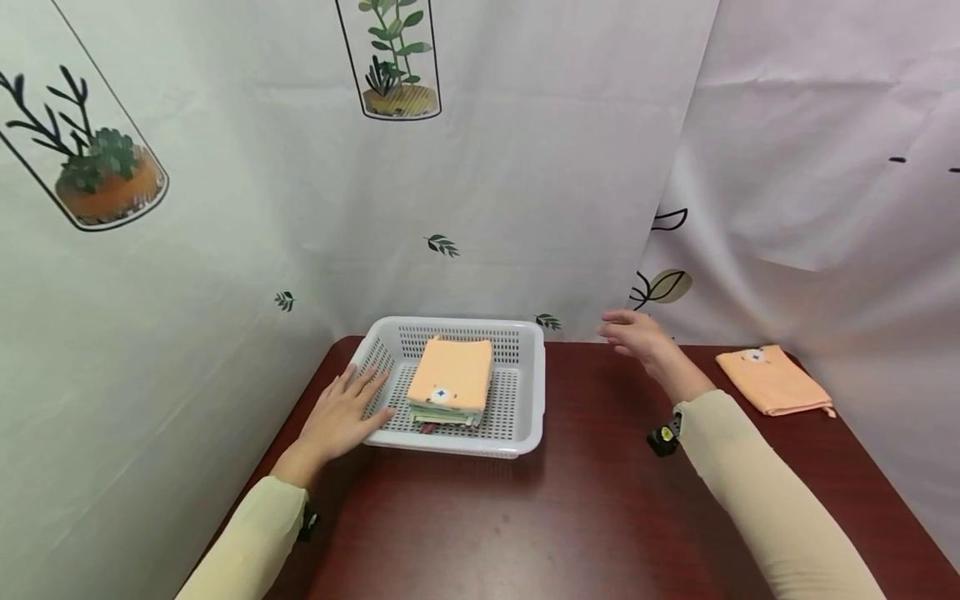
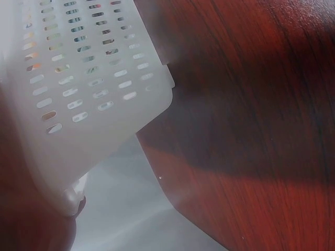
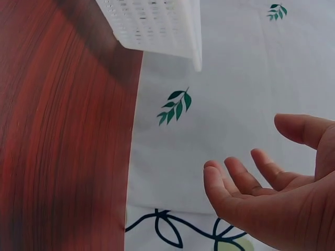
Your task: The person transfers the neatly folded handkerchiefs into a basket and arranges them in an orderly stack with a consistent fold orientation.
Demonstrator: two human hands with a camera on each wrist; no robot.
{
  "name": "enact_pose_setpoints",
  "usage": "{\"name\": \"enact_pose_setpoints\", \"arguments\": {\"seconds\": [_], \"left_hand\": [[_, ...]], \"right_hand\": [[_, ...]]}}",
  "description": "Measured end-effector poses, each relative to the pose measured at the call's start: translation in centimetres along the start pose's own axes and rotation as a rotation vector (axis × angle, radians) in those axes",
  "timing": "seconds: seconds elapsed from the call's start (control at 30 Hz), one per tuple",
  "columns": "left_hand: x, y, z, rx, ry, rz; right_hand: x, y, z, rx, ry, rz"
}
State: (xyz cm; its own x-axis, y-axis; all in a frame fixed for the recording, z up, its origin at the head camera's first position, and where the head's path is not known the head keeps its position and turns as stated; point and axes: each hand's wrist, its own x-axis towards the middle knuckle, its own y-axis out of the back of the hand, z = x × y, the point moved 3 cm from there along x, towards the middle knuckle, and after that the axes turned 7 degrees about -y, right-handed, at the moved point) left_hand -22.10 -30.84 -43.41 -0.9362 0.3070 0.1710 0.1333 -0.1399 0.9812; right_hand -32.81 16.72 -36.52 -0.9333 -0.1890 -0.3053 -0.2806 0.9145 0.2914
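A white plastic basket point(image 1: 529, 392) with slotted walls stands at the back left of the table. Inside it lies a stack of folded cloths, an orange towel point(image 1: 454, 371) with a small animal face on top and green ones beneath. My left hand point(image 1: 339, 419) rests on the basket's left rim with fingers spread. To the right of the basket, my right hand point(image 1: 636, 336) is in the air above the back edge, holding nothing; in the right wrist view its fingers point(image 3: 243, 178) are loosely bent. Another folded orange towel point(image 1: 776, 382) lies at the far right.
The dark red wooden table point(image 1: 480, 525) runs up to patterned fabric hangings point(image 1: 495, 183) at the back and both sides. A watch-like black device point(image 1: 663, 439) sits at the right wrist.
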Motion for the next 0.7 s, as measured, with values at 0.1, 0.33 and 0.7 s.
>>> {"name": "enact_pose_setpoints", "arguments": {"seconds": [0.1,0.33,0.7], "left_hand": [[0.0,-0.1,0.0,0.002,0.002,0.0],[-0.1,-0.1,0.1,-0.003,0.001,0.008],[-0.1,0.0,0.2,0.006,-0.005,0.017]], "right_hand": [[-0.2,0.4,0.2,0.004,-0.001,0.001],[-0.3,1.4,0.7,0.008,-0.015,0.005],[-0.6,3.4,2.3,-0.023,-0.014,0.041]]}}
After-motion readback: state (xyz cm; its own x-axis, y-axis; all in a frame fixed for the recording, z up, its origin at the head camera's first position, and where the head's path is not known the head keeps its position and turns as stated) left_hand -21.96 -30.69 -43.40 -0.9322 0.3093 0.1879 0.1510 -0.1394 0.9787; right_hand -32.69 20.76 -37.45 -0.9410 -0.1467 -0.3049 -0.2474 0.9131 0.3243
